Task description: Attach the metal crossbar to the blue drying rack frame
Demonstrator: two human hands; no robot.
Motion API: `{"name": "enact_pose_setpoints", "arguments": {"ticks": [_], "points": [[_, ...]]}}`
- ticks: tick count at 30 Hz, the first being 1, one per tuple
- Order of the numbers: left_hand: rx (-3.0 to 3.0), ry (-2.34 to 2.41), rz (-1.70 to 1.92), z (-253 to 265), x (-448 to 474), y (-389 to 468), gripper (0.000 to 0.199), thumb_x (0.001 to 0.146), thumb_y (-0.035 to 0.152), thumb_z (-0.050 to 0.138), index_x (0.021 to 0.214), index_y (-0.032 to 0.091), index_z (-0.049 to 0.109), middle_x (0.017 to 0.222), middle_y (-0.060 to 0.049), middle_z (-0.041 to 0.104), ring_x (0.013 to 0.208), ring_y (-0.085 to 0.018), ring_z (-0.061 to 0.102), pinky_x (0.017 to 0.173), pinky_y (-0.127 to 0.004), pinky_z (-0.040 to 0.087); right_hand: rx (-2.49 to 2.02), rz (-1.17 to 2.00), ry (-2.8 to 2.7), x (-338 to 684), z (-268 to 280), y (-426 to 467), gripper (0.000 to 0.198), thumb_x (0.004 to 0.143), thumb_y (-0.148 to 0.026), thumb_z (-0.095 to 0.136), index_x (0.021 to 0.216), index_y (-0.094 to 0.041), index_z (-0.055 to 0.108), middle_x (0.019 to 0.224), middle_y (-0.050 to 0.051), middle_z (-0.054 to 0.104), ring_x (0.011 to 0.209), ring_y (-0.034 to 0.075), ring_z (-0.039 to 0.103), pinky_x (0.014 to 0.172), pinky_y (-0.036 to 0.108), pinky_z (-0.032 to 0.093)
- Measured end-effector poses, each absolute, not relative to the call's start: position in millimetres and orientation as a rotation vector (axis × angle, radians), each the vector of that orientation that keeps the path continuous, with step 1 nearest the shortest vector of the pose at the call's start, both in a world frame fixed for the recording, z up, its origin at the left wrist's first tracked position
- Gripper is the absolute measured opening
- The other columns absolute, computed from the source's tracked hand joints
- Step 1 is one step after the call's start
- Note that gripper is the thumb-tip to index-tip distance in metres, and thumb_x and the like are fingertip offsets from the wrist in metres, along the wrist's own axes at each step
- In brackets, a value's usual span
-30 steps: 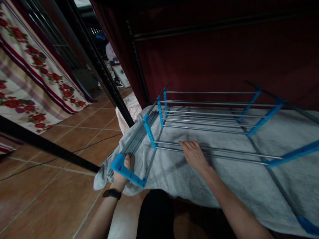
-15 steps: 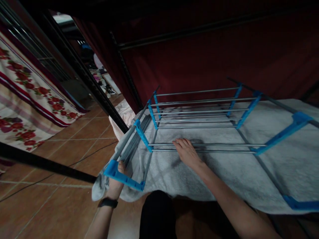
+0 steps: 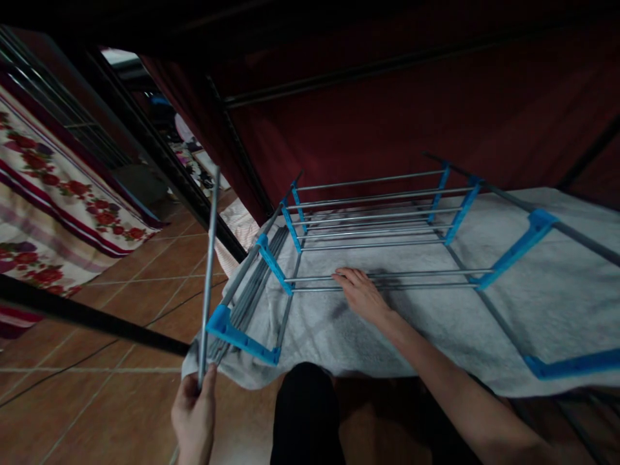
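Note:
My left hand [image 3: 194,410] pinches a loose grey metal rod [image 3: 210,252] near its lower end. The rod stands almost upright, just left of a blue plastic bracket [image 3: 245,340] at the near left corner of a rack [image 3: 272,261]. The frame is part-built, with grey tubes, blue brackets and several cross rods. My right hand [image 3: 361,294] has its fingers over the nearest pair of cross rods [image 3: 426,274], left of their middle. Several more loose rods [image 3: 259,278] lie bundled inside the rack's left side.
A grey blanket [image 3: 387,345] lies under the rack on a low bed. Black metal posts [image 3: 87,316] and a dark red curtain [image 3: 387,123] enclose the bed. Tiled floor [image 3: 116,413], a thin cable and a floral cloth [image 3: 62,200] are on the left.
My left hand has drawn one rod out from the bundle and raised it upright, moving left and toward me. The right hand stays on the same cross rods.

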State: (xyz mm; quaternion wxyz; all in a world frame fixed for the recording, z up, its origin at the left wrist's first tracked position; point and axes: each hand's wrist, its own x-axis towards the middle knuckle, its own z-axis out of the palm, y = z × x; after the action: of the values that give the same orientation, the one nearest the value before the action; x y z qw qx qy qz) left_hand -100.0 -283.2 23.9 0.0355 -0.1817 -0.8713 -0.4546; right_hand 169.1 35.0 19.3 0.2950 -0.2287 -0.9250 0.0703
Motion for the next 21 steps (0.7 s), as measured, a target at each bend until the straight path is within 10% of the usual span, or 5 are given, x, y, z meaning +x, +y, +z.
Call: {"name": "enact_pose_setpoints", "arguments": {"ticks": [9,21], "points": [[-0.7,-2.568,-1.52,42.4,-33.1,-312.9,0.046,0.075,0.069,0.058,0.067,0.024,0.062,0.061,0.0,0.058,0.06,-0.02,0.055,0.056,-0.031,0.045,-0.66,0.87,-2.051,188.3,37.3,41.8,0.039,0.095,-0.018,0.047,0.127,-0.022,0.067,0.122,0.009,0.07,0.109,0.02,0.065,0.101,0.041,0.05],[-1.617,-2.49,-0.512,26.0,12.3,-202.1,0.027,0.095,0.042,0.053,0.085,0.024,0.07,0.079,-0.004,0.074,0.069,-0.021,0.068,0.059,-0.027,0.037,-0.462,1.93,-0.941,271.8,45.7,46.8,0.046,0.068,-0.013,0.062,0.111,-0.024,0.073,0.115,0.003,0.076,0.1,0.018,0.07,0.096,0.034,0.052]]}}
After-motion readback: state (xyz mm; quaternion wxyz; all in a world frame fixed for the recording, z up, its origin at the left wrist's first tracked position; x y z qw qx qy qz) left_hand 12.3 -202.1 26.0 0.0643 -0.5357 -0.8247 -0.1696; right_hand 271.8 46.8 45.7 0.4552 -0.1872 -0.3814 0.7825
